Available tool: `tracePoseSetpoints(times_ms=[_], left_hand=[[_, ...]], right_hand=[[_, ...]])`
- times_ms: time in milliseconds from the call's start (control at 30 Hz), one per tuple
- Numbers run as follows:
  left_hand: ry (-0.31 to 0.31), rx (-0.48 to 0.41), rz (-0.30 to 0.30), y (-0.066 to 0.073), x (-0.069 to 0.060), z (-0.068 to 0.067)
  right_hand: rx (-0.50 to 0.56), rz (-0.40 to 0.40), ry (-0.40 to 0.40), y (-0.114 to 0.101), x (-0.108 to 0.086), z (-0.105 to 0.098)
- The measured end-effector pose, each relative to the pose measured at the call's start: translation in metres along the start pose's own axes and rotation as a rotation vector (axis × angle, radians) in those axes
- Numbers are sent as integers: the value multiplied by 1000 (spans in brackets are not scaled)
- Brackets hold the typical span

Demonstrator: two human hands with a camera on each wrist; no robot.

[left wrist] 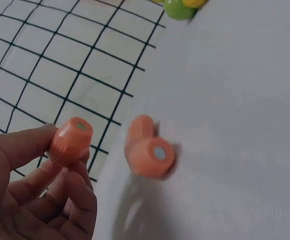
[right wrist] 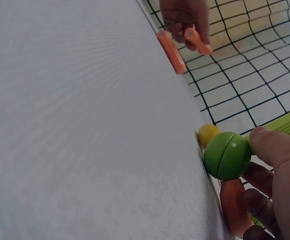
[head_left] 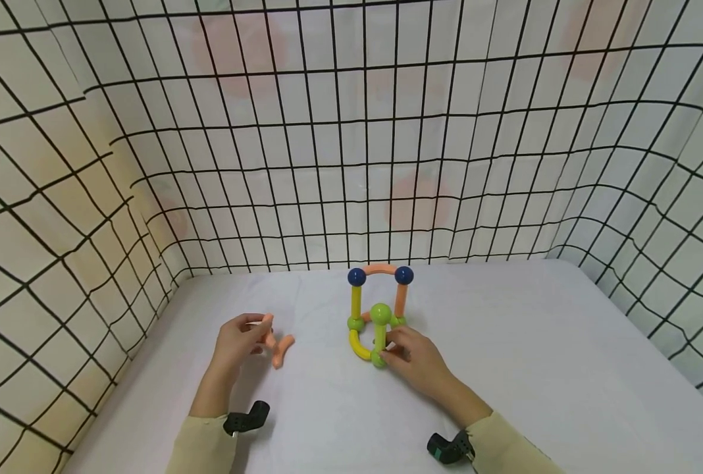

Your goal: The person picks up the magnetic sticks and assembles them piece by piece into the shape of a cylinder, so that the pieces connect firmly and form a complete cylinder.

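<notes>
My left hand [head_left: 233, 345] pinches an orange magnetic stick [left wrist: 71, 142] between thumb and fingers, raised off the table. Beside it on the white surface lies another orange stick, a curved one [head_left: 283, 351]. My right hand [head_left: 419, 362] grips the upright green stick [head_left: 380, 337] of a magnetic-toy frame, low down near its bottom green ball [right wrist: 227, 156]. A larger green ball [head_left: 380, 313] tops that stick. From the bottom ball run a curved yellow stick [head_left: 359, 345] and an orange stick [right wrist: 233, 205], the latter partly behind my right fingers.
At the frame's back, a yellow upright [head_left: 356, 303] and an orange upright [head_left: 401, 300] carry two dark blue balls [head_left: 357, 277], bridged by an orange stick [head_left: 380, 269]. Black wire mesh [head_left: 363, 145] stands around the back and sides of the white table [head_left: 505, 349].
</notes>
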State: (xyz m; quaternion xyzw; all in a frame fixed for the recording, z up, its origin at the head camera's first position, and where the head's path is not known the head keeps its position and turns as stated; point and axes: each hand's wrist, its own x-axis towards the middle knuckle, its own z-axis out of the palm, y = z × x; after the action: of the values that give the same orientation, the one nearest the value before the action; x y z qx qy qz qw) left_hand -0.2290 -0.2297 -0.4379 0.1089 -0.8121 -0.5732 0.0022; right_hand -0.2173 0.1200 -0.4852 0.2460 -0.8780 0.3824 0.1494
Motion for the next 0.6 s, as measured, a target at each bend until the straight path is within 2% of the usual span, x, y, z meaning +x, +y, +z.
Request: tracePoseSetpoints(times_ms=[167, 400, 600], left_hand=[[-19, -47, 21, 10, -4, 6], [-55, -163, 45, 20, -5, 20], [-94, -187, 80, 27, -6, 37]], right_hand=[[2, 12, 1, 1, 0, 0], [1, 24, 3, 0, -1, -1], [9, 30, -8, -2, -1, -2]])
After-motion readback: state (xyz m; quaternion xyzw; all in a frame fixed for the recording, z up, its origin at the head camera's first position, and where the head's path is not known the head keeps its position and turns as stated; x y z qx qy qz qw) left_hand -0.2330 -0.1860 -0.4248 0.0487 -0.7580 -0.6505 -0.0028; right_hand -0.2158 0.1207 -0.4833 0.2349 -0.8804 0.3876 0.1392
